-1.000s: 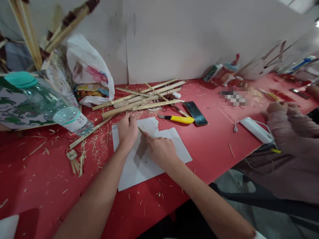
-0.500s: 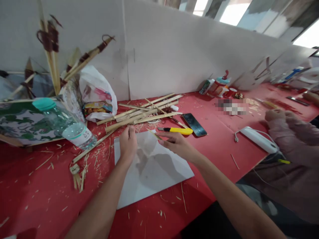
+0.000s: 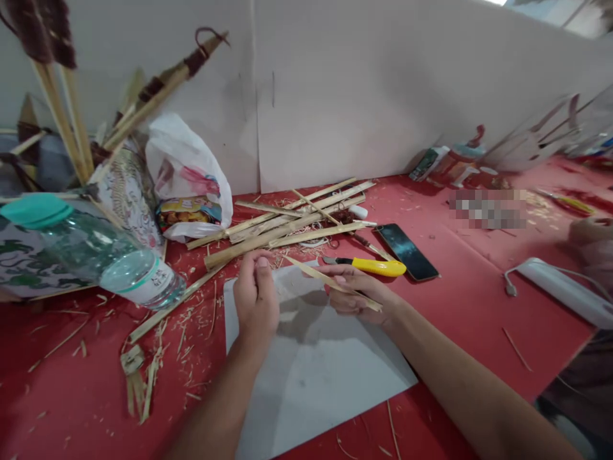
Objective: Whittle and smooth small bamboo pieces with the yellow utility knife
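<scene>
My right hand (image 3: 357,294) should grip the strip (image 3: 312,271) softly, inside the tabletop's (image 3: 460,306) near edge, as it does; left hand (image 3: 256,294) curls, can't tell if empty.

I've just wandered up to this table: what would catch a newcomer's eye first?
Probably the bright yellow utility knife, lying on the red tabletop just beyond the person's right hand, which holds a thin pale strip above a white sheet. Next, perhaps, the bottle with its turquoise cap on the left, and the pile of pale sticks lying beyond the left hand.
</scene>
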Available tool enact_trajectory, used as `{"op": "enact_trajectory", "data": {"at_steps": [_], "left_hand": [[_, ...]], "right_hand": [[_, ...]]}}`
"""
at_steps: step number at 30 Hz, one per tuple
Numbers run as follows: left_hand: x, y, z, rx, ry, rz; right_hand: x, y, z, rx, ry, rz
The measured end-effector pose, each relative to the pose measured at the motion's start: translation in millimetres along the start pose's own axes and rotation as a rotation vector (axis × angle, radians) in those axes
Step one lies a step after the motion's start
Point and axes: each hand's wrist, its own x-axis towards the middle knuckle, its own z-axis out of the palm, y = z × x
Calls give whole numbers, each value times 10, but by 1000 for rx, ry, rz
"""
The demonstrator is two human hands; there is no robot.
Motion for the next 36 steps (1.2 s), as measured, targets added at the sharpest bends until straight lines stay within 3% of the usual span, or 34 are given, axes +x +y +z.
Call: {"op": "enact_trajectory", "data": {"at_steps": [7,12,18,24,36], "left_hand": [[-81,94,4,31,-37,84],[-89,123,16,-19,-5,92],[-92,148,26,-55,2,68],[-80,100,10,-17,-27,141],[-81,95,15,-73,-22,97]], "right_hand": [[-22,-28,42,-21,67,26],[-48,-55,84,2,23,30],[-60,-49,93,-13,57,26],[-43,-18,93,-17,12,42],[-52,-25,111,-19,3,29]]}}
